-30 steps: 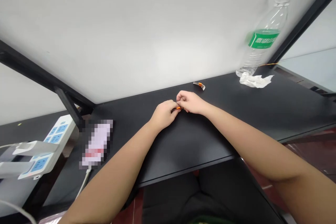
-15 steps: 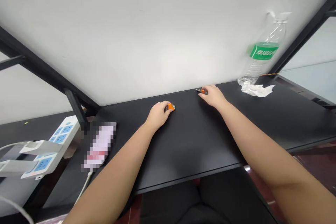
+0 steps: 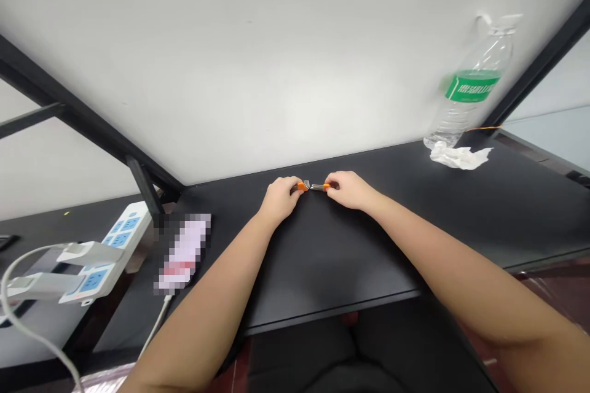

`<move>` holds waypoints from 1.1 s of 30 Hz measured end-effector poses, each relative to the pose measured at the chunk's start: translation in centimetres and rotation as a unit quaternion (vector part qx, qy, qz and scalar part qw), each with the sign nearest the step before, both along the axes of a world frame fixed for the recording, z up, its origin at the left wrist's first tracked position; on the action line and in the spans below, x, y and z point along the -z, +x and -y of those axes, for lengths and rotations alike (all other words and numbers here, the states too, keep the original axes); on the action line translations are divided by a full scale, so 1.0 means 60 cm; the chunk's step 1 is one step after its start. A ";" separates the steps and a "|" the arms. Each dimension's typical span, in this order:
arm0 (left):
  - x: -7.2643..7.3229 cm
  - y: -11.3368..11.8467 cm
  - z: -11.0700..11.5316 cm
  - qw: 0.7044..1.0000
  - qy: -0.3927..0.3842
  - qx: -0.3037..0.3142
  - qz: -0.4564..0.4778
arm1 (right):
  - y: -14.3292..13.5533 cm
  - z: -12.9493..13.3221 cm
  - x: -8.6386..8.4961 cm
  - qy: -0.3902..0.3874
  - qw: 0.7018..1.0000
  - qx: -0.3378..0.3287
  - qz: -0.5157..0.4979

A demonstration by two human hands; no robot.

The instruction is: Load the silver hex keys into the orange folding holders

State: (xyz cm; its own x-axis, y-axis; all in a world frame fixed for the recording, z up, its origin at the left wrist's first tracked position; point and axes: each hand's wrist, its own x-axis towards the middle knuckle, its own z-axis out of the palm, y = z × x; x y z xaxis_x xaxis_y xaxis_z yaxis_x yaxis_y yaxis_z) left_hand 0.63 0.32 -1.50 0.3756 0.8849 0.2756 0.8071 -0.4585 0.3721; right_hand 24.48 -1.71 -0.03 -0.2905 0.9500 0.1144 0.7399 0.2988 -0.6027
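Note:
My left hand [image 3: 278, 201] is closed around a hex key set [image 3: 303, 185], an orange holder with metal key ends bunched at its right side. Its fingers cover the left part of the set. Just to the right, my right hand [image 3: 350, 189] pinches a second orange-and-metal tool [image 3: 319, 187], which looks like another hex key set. Slim metal ends point left from it, close to the first set; whether the two touch I cannot tell. Both hands are over the middle of the black desk [image 3: 332, 252].
A clear plastic bottle [image 3: 474, 86] with a green label stands by the wall at the right, beside a crumpled white tissue [image 3: 460, 156]. On the left are a blurred-out phone [image 3: 187, 252] on a white cable and a power strip [image 3: 110, 252] with plugged-in chargers.
My right hand has come left and nearer with its tool, up to the set in my left hand. My left hand stays about in place, and the view has shifted slightly.

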 end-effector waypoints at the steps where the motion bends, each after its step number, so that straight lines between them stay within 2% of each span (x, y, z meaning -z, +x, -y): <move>1: 0.000 0.000 -0.001 1.000 -0.003 -0.002 -0.004 | -0.003 0.001 -0.001 -0.002 1.000 0.006 0.000; 9: -0.007 0.000 0.000 0.994 -0.089 -0.025 0.065 | 0.006 -0.001 -0.007 -0.022 0.998 0.054 0.033; 16: -0.001 -0.003 -0.003 0.988 -0.088 -0.010 0.124 | 0.008 0.002 -0.001 0.027 0.995 0.027 0.093; 22: -0.004 -0.002 -0.003 0.987 -0.105 -0.001 0.119 | 0.007 0.007 0.003 0.025 0.992 0.015 0.123; 30: -0.001 -0.001 -0.002 0.991 -0.079 -0.022 0.102 | 0.005 0.003 0.004 0.026 0.996 0.011 0.082; 33: -0.010 0.002 0.006 0.997 -0.013 -0.038 0.067 | 0.004 0.002 0.006 0.036 0.997 0.009 0.067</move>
State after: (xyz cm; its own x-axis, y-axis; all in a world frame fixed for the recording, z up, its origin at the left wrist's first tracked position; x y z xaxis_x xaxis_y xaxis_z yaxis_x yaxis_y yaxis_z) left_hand 0.74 -0.07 -0.88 0.2680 0.9169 0.2958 0.7812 -0.3865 0.4902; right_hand 24.71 -1.84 -0.36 -0.2906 0.9460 0.1439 0.8185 0.3236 -0.4747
